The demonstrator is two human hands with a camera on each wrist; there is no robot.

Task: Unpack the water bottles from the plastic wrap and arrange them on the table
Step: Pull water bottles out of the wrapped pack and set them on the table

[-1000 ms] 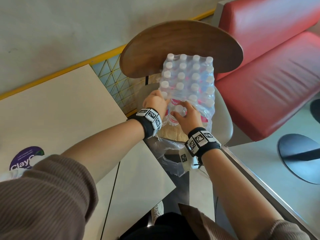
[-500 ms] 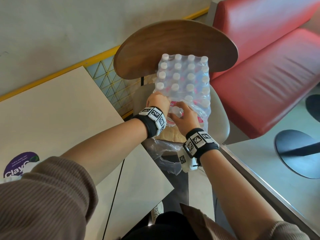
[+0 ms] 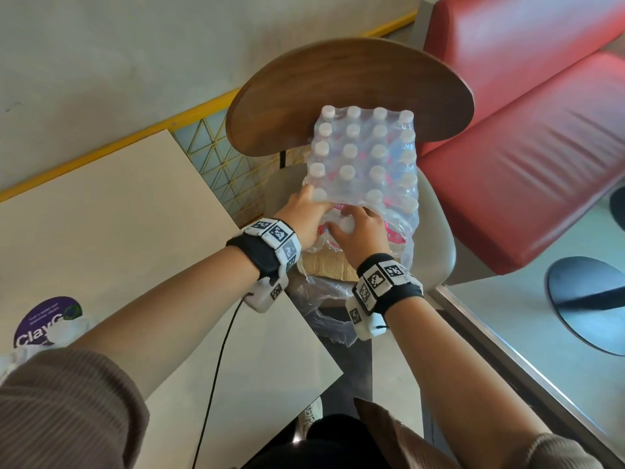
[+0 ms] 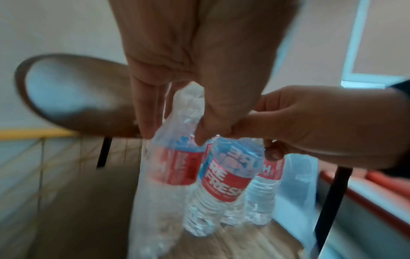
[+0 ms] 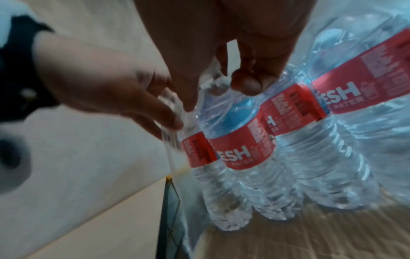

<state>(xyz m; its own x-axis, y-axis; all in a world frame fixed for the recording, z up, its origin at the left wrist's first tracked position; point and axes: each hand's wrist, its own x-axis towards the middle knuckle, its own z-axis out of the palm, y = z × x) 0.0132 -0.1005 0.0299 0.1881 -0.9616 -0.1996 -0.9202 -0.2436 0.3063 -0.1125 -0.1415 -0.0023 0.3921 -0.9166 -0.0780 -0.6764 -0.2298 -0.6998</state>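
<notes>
Wrist views reveal red-labelled clear plastic water bottles beneath the clear plastic wrap; left hand pinches wrap, right hand grips a bottle neck.

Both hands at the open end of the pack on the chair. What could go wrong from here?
1. The pack stands on a chair seat, not the table; tugging the wrap may drag it toward the seat's near edge.
2. The left hand pinches wrap over a corner bottle while the right hand grips the neighbouring bottle; freed neighbours could topple.
3. Loose wrap hanging off the seat could snag a bottle coming out.
</notes>
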